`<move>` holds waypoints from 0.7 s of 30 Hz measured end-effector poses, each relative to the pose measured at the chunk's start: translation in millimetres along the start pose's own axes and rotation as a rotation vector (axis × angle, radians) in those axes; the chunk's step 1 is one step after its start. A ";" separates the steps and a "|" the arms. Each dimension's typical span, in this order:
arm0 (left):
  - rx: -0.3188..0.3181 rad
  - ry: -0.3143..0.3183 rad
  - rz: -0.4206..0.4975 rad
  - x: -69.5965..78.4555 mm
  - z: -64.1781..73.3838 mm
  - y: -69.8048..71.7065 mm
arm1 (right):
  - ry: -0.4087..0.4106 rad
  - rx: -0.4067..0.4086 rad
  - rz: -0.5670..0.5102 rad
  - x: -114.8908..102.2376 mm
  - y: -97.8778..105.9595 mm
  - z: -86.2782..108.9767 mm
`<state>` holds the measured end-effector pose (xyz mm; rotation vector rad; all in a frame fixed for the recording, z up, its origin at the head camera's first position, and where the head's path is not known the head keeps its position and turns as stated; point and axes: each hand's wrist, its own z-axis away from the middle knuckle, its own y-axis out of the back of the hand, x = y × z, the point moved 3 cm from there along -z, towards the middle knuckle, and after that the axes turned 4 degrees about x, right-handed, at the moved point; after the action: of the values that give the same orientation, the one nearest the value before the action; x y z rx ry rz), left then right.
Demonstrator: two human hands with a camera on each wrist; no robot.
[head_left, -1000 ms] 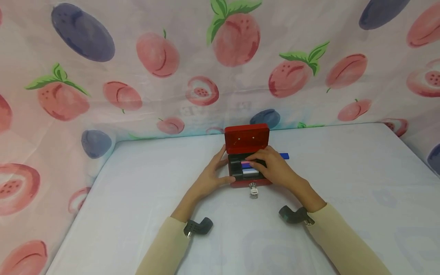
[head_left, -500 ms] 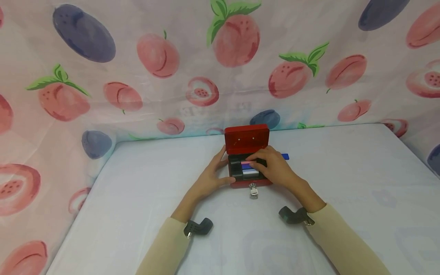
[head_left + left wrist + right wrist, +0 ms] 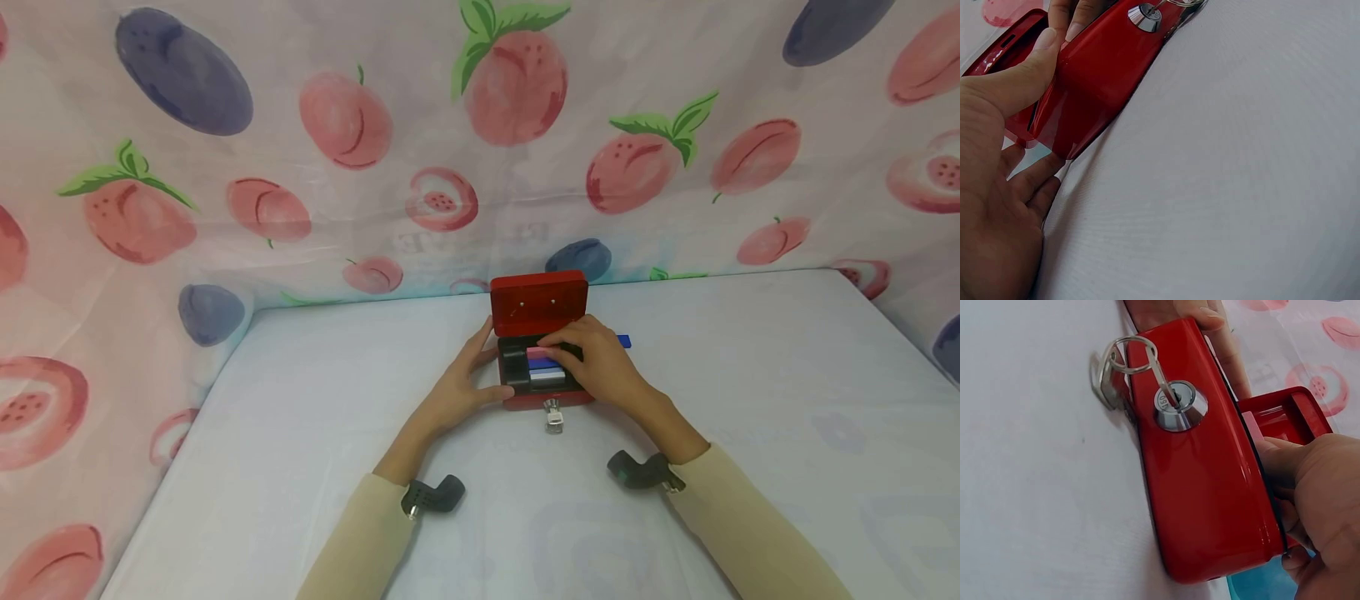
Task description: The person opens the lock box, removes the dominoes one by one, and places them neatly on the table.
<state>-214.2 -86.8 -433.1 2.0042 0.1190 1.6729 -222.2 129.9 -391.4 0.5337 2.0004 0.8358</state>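
Note:
A red metal cash box (image 3: 543,401) stands on the table with its lid (image 3: 538,305) raised. Its black inner tray (image 3: 514,364) bears a pink block (image 3: 536,353), a blue block (image 3: 542,363) and a whitish block (image 3: 547,375). My left hand (image 3: 458,392) holds the box's left end, thumb over the front rim and fingers along the side. With thumb and fingertips, my right hand (image 3: 603,362) pinches the pink block, which shows above the rim in the right wrist view. That hand hides the tray's right part. A key (image 3: 1163,378) sits in the front lock (image 3: 1180,406).
More keys (image 3: 1108,381) hang from the ring against the box's front. A blue piece (image 3: 623,341) lies on the white-covered table (image 3: 300,433), just right of the box and partly behind my right hand. A fruit-print cloth (image 3: 337,208) rises behind the table.
The pink block shows a little more of itself now, and my right fingers have risen slightly. My left hand and the box have stayed in place.

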 end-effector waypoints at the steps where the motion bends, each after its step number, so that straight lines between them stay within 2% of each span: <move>1: 0.000 0.006 -0.004 -0.1 0.0 0.1 | 0.003 0.003 0.001 -0.2 0.1 -0.1; 10: 0.003 0.020 -0.009 4.5 1.1 0.6 | 0.019 0.024 0.006 -2.3 1.8 -0.6; 17: -0.021 0.032 0.003 43.5 13.3 7.1 | 0.010 0.023 0.004 -2.0 2.7 -0.7; 18: -0.024 0.031 0.000 43.7 13.2 7.0 | 0.006 0.025 0.003 -1.9 3.0 -0.6; 21: -0.021 0.029 -0.007 29.2 8.4 4.0 | -0.006 0.027 0.002 -1.7 3.3 -0.3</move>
<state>-200.6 -81.7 -406.1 1.9620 0.1180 1.6926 -221.5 131.0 -387.9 0.5533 2.0089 0.8087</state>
